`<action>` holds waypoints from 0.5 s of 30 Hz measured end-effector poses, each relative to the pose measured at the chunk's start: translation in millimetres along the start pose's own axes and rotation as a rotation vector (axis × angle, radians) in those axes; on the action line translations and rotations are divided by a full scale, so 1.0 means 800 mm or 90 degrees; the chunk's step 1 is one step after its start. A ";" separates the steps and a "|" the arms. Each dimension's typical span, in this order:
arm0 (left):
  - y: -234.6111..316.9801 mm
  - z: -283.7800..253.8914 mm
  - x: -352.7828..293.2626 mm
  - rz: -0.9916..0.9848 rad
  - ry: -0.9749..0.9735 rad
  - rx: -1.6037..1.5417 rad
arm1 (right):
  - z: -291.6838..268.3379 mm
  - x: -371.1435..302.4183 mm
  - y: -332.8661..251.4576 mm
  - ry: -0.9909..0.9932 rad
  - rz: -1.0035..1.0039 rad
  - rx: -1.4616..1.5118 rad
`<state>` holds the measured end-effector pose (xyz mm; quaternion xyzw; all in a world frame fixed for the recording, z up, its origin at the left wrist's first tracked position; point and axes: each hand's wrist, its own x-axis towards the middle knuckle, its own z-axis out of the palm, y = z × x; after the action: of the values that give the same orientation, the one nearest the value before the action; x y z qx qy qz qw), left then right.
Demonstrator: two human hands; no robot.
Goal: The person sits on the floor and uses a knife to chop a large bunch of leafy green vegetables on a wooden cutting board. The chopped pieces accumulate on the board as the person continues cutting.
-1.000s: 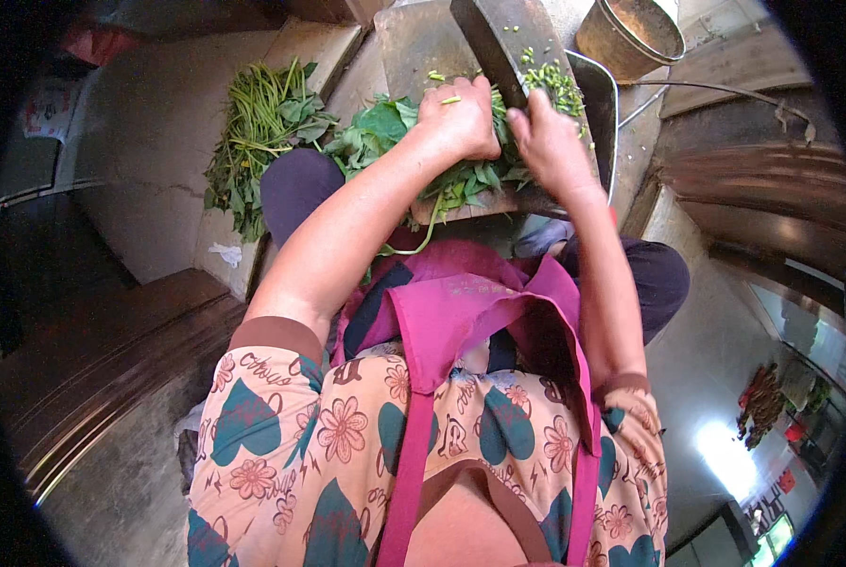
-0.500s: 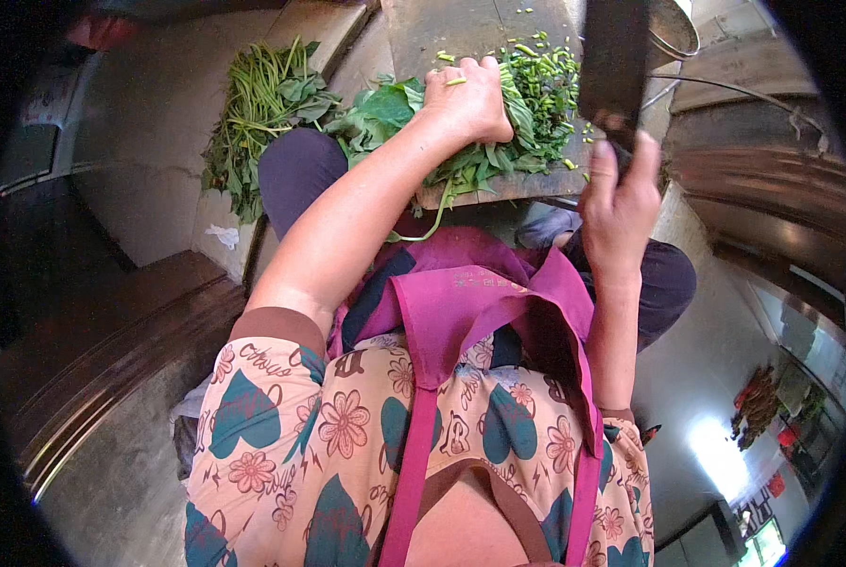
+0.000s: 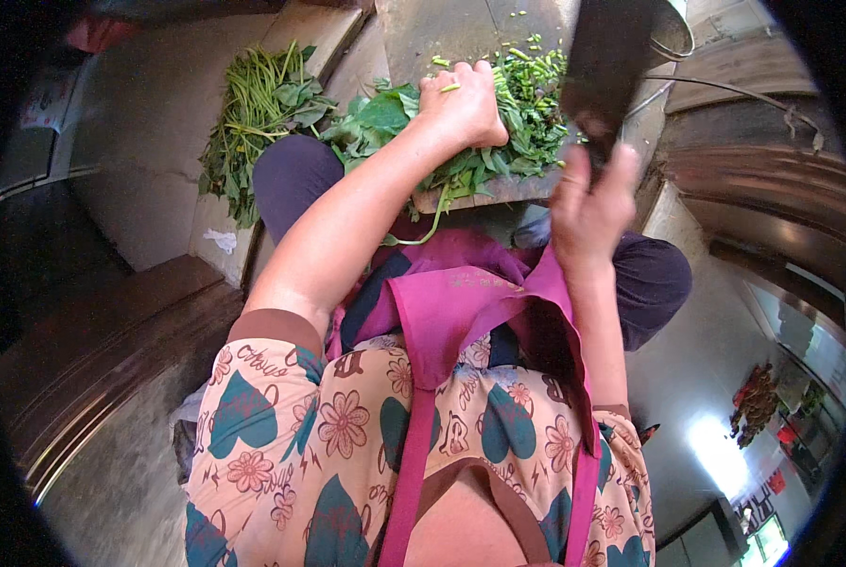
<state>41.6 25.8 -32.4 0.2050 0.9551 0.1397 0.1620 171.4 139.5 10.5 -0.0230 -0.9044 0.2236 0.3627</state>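
Observation:
My left hand [image 3: 463, 102] is closed over a bunch of leafy greens [image 3: 378, 115] and presses it onto a wooden cutting board [image 3: 432, 33]. A bit of cut stem clings to its fingers. Chopped green stems and leaves [image 3: 536, 85] lie in a heap just right of that hand. My right hand [image 3: 593, 203], blurred by motion, grips the handle of a dark, wide-bladed cleaver [image 3: 612, 71]. The blade is raised above the board's right side and hides part of it. One long stem [image 3: 432, 227] hangs over the board's near edge.
A pile of uncut greens [image 3: 262, 123] lies at the left, beside my knee [image 3: 295, 184]. A scrap of white paper [image 3: 222, 240] is below it. At the far right stands a round container [image 3: 673, 33], partly hidden by the cleaver. A thin cable [image 3: 735, 87] runs along the right.
My right hand and the cleaver have moved a little to the left, toward the chopped heap. My left hand stays on the greens, with only a slight shift left.

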 end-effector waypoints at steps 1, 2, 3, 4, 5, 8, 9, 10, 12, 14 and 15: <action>0.002 -0.001 0.000 0.001 0.007 0.000 | 0.016 -0.011 0.010 -0.153 0.088 -0.011; 0.002 -0.001 -0.001 -0.003 0.005 -0.007 | 0.029 -0.013 0.007 -0.310 0.179 -0.019; 0.003 -0.003 -0.001 -0.007 0.003 -0.013 | 0.035 -0.003 0.013 -0.369 0.194 -0.004; 0.004 -0.003 -0.002 -0.011 0.001 -0.019 | 0.025 0.001 0.015 -0.321 0.192 -0.014; 0.002 0.004 -0.004 0.007 0.041 -0.018 | 0.014 0.014 0.008 -0.285 0.173 -0.009; 0.000 0.006 -0.002 -0.001 0.045 -0.011 | -0.020 0.031 -0.021 -0.166 0.148 0.079; 0.000 0.006 -0.002 -0.002 0.045 -0.011 | -0.020 0.029 -0.024 -0.140 0.136 0.082; 0.000 0.008 -0.004 -0.003 0.046 -0.011 | -0.019 0.025 -0.023 -0.114 0.124 0.086; 0.003 0.006 -0.001 0.004 0.053 -0.015 | 0.007 0.012 0.001 -0.236 0.130 0.015; 0.000 0.005 -0.001 0.004 0.057 -0.015 | 0.038 0.011 0.021 -0.396 0.172 0.005; 0.001 0.003 -0.006 0.015 0.069 -0.014 | 0.031 0.013 0.024 -0.383 0.183 -0.009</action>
<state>46.9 24.9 -33.4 0.2069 0.9583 0.1631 0.1104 145.4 149.2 -6.6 -0.0858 -0.9600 0.2628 0.0443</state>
